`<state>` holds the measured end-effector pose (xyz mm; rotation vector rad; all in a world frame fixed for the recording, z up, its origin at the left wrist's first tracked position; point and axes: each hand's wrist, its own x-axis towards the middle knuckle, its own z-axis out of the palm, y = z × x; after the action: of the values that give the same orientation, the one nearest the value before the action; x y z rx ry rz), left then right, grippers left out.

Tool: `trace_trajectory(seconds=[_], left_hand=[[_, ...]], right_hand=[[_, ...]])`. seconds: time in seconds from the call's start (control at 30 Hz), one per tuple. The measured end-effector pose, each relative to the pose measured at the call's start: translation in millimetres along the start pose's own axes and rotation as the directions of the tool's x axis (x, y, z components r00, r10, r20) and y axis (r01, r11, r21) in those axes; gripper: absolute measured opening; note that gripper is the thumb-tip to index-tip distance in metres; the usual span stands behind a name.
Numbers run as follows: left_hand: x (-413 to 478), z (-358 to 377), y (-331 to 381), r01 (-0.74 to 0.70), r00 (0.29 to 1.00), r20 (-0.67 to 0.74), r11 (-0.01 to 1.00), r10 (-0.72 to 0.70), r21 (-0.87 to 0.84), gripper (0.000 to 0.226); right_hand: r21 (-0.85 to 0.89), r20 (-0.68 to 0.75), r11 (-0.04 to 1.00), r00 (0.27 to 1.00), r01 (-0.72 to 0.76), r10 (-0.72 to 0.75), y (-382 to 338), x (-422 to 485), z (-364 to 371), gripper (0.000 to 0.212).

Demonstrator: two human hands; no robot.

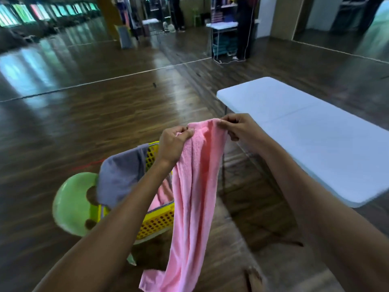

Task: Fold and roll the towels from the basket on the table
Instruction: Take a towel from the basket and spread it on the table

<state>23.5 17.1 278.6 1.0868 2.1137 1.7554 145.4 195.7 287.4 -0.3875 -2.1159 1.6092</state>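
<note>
Head view. OP: fingers first. On the left hand (pixel 174 144), thumb and fingers (pixel 186 133) pinch one end of the pink towel's (pixel 195 186) top edge, mid-frame. The right hand (pixel 237 128) pinches the other end with its fingertips (pixel 223 123), just to the right. Both are closed on cloth.

QA: Where's the towel?

OP: In the air. It hangs from both pinches, bunched into a long drape down to bottom centre, with the lower end curling. It is not on the table (pixel 315 133), which sits at frame right.

QA: Which step, and how do you do it well?

OP: I judge it's opening the towel out before laying it down. I'd slide the pinches apart along the hem to the true corners, pull the edge taut, carry it right and lay it flat, no twist.

QA: Materials?

OP: The towel is soft terry with a looped nap, limp, in vertical folds. The table is a smooth white plastic slab with a rounded corner and a centre seam. The basket (pixel 155 224), lower left, is rigid yellow plastic with perforated walls. A grey towel (pixel 120 175) is draped over its rim and there's more pink inside. It appears to sit on a round green stool (pixel 71 203). The floor is glossy dark wood planks.
</note>
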Motion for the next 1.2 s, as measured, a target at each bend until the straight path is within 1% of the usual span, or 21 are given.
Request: trace_trajectory(seconds=[0.1,0.13,0.23,0.37,0.43,0.53,0.63,0.73,0.8,0.9,0.97,1.03,1.13,1.2], left_hand=[[71,40,-14,0.018,0.999,-0.038,0.999,-0.016,0.041,0.034],[114,64,-21,0.029,0.997,-0.071,0.999,-0.026,0.034,0.031],[177,79,-27,0.047,0.990,-0.133,0.998,-0.041,0.040,0.025],[296,126,-35,0.106,0.974,-0.209,0.992,-0.092,0.061,0.028],[351,138,-37,0.104,0.969,-0.236,0.989,-0.076,0.108,0.029],[428,147,-39,0.094,0.963,-0.264,0.985,-0.052,0.147,0.031],[502,146,-44,0.059,0.960,-0.280,0.980,-0.005,0.188,0.038],[575,145,-54,0.042,0.951,-0.309,0.976,0.026,0.213,0.036],[627,147,-61,0.016,0.941,-0.332,0.976,0.058,0.215,0.034],[705,154,-70,-0.021,0.932,-0.348,0.975,0.100,0.223,0.024],[756,161,-78,-0.033,0.927,-0.356,0.970,0.119,0.239,0.021],[803,170,-90,-0.064,0.924,-0.345,0.958,0.163,0.281,0.024],[869,186,-110,-0.133,0.917,-0.306,0.919,0.257,0.371,0.036],[911,196,-130,-0.157,0.906,-0.308,0.906,0.291,0.394,0.046]], right_hand=[[-0.052,-0.016,0.999,1.000,-0.002,0.001,22,56,-49,0.022],[-0.064,-0.004,0.998,1.000,-0.009,0.008,30,93,-78,0.022],[-0.091,0.018,0.996,1.000,-0.010,0.012,42,146,-101,0.025],[-0.183,0.024,0.982,0.999,-0.039,0.044,55,256,-158,0.026],[-0.235,0.028,0.971,0.999,-0.033,0.041,56,306,-177,0.027],[-0.302,-0.005,0.953,0.999,-0.032,0.032,57,377,-205,0.024],[-0.294,-0.045,0.954,0.998,-0.049,0.038,58,449,-229,0.016],[-0.257,-0.107,0.963,0.993,-0.077,0.051,61,520,-249,0.013],[-0.226,-0.163,0.970,0.985,-0.087,0.051,60,571,-264,0.013],[-0.175,-0.224,0.979,0.973,-0.103,0.063,66,648,-285,0.012],[-0.138,-0.250,0.985,0.966,-0.103,0.066,70,697,-300,0.017],[-0.103,-0.278,0.991,0.959,-0.091,0.059,80,739,-318,0.021],[-0.049,-0.358,0.995,0.932,-0.085,0.062,105,805,-349,0.015],[-0.034,-0.425,0.996,0.903,-0.087,0.065,129,851,-375,0.017]])
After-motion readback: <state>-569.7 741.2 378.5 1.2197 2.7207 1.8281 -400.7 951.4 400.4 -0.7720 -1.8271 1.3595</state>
